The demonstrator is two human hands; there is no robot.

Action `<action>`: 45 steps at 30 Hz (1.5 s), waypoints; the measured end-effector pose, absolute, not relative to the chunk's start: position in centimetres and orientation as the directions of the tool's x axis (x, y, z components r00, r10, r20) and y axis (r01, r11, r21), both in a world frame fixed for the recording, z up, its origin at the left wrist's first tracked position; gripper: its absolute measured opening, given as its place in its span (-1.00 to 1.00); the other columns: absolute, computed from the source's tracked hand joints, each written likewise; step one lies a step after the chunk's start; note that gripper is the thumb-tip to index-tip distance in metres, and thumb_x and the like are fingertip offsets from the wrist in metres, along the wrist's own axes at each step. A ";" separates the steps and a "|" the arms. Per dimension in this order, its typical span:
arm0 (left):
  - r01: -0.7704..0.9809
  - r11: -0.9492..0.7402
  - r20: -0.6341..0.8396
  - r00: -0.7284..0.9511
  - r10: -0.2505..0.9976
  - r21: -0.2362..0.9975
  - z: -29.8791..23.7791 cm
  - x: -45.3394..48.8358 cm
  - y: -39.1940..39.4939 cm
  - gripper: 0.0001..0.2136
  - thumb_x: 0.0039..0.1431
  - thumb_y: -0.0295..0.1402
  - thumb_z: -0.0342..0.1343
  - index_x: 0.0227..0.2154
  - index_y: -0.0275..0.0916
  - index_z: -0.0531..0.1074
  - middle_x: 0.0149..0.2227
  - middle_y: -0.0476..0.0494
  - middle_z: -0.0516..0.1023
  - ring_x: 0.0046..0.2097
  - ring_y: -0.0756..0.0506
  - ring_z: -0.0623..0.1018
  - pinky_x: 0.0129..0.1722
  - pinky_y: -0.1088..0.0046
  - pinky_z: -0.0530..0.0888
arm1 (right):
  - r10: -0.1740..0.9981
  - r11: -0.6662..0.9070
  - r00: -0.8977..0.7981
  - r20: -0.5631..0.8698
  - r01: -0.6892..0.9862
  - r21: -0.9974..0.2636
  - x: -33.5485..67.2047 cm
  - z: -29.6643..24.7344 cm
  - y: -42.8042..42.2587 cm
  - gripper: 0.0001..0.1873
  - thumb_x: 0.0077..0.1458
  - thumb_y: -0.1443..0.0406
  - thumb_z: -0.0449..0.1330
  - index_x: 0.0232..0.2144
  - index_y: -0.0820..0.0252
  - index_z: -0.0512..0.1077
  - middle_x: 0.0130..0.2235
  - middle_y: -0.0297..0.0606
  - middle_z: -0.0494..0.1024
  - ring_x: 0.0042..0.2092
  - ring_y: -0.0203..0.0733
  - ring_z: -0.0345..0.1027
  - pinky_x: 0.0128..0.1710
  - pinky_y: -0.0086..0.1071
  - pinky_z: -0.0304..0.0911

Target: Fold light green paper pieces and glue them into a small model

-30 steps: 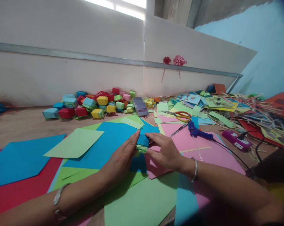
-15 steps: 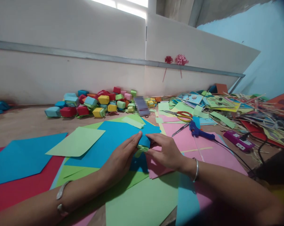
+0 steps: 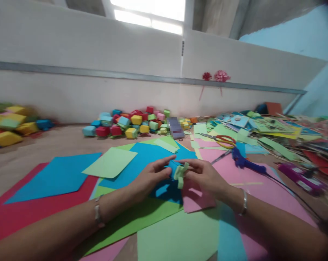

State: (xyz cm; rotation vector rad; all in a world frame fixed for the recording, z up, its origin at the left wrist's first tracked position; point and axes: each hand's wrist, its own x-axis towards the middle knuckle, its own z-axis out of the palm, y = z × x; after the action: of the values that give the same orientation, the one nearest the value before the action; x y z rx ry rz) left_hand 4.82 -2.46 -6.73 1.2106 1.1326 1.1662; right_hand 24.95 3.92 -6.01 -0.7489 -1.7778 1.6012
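Between my two hands is a small blue paper box with a pale green paper bow or strip on its near right side. My left hand grips the box from the left, thumb and fingers pressed to its sides. From the right, my right hand has its fingers closed at the box's edge and the green strip. The box is held just above a blue paper sheet, on which its shadow falls. Pink paper pieces lie under my right hand.
Small coloured paper boxes are heaped along the wall, with more at far left. On the right lie scissors, a cutter, a blue glue gun with its cable and a purple power strip. A pale green sheet lies left.
The box has been turned in my hands, so its green strip now faces right and more of it shows. The view has swung left, bringing the far-left box heap into sight.
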 end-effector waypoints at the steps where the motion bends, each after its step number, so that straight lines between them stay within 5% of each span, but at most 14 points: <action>1: -0.038 0.008 -0.004 0.101 0.995 0.999 -6.5 5.0 -2.6 -0.35 0.06 -0.08 0.29 0.19 -0.27 0.39 -0.05 -0.26 0.65 -0.09 -0.25 0.63 -0.05 0.14 0.57 | 0.768 0.121 -0.636 0.076 0.028 -0.992 25.0 -6.0 3.9 -0.60 -0.04 0.18 0.35 -0.13 0.20 0.52 -0.25 -0.24 0.63 -0.20 -0.15 0.54 -0.18 -0.26 0.48; 6: 0.034 -0.028 0.026 0.075 0.997 0.999 -4.8 5.7 -3.6 -0.58 0.12 -0.43 0.19 0.08 -0.20 0.48 -0.22 -0.06 0.69 -0.23 -0.12 0.65 -0.24 0.33 0.60 | 0.808 0.171 -0.588 0.038 0.173 -0.970 25.4 -5.7 4.2 -0.53 -0.03 0.13 0.31 -0.07 0.23 0.51 -0.30 -0.22 0.60 -0.27 -0.15 0.52 -0.26 -0.26 0.48; 9: 0.109 -0.085 0.089 -0.026 0.996 0.990 -3.5 5.3 -3.7 -0.59 0.08 -0.54 0.13 0.02 -0.21 0.50 -0.12 -0.09 0.65 -0.12 -0.12 0.62 -0.25 0.39 0.58 | 0.828 0.220 -0.560 0.042 0.254 -0.942 25.5 -5.3 4.2 -0.56 -0.03 0.13 0.29 -0.10 0.21 0.51 -0.26 -0.18 0.59 -0.25 -0.12 0.52 -0.27 -0.25 0.50; 16: 0.369 -0.169 0.303 -0.343 0.889 0.914 2.1 -4.0 1.2 -0.52 -0.04 -0.38 0.25 0.00 -0.33 0.37 -0.16 -0.20 0.61 -0.15 -0.13 0.61 -0.16 0.29 0.58 | 0.775 0.379 -0.614 0.146 0.268 -0.886 25.6 -6.0 4.8 -0.72 0.05 0.11 0.21 -0.32 0.17 0.56 -0.12 -0.09 0.57 -0.14 -0.06 0.50 -0.17 -0.21 0.48; 21: 0.599 0.014 0.374 -0.518 0.769 0.800 5.2 -14.9 2.9 -0.49 -0.27 -0.45 0.40 -0.14 -0.29 0.45 -0.29 -0.06 0.57 -0.13 -0.19 0.57 -0.12 0.27 0.52 | 0.718 0.455 -0.679 0.155 0.289 -0.842 25.6 -6.4 5.1 -0.71 0.12 0.10 0.16 -0.39 0.16 0.55 -0.16 -0.12 0.57 -0.12 -0.07 0.48 -0.16 -0.25 0.41; 27: 0.690 0.289 0.192 -0.530 0.826 0.663 1.7 -21.4 1.9 -0.75 0.27 -0.26 0.16 -0.07 -0.29 0.45 -0.11 -0.15 0.55 -0.19 -0.09 0.57 -0.21 0.27 0.57 | 0.685 0.477 -0.714 0.146 0.288 -0.830 25.8 -7.1 5.7 -0.75 0.12 0.16 0.14 -0.41 0.15 0.55 -0.19 -0.12 0.58 -0.13 -0.07 0.48 -0.15 -0.27 0.39; 36: 0.788 0.380 0.105 -0.484 0.869 0.485 -4.0 -22.5 4.0 -0.66 0.27 -0.23 0.16 0.03 -0.27 0.43 0.05 -0.18 0.50 -0.03 -0.21 0.55 -0.09 0.15 0.55 | 0.689 0.464 -0.719 0.092 0.341 -0.817 26.3 -9.1 6.9 -0.70 0.10 0.03 0.23 -0.41 0.11 0.56 -0.17 -0.13 0.60 -0.11 -0.04 0.48 -0.09 -0.30 0.40; 45: 0.805 0.302 0.301 -0.496 0.814 0.510 -6.1 -23.2 4.8 -0.64 0.29 -0.24 0.14 0.08 -0.24 0.38 0.08 -0.23 0.47 0.00 -0.19 0.54 -0.05 0.10 0.54 | 0.718 0.442 -0.690 0.084 0.360 -0.822 26.3 -8.2 6.6 -0.63 0.01 -0.06 0.27 -0.44 0.09 0.60 -0.24 -0.11 0.63 -0.20 -0.03 0.52 -0.17 -0.32 0.46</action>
State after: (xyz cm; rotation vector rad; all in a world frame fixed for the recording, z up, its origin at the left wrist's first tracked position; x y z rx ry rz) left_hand -23.18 4.78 -6.08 1.5695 2.5229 0.9746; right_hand 26.31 6.62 -8.17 -0.9096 -2.2745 1.1462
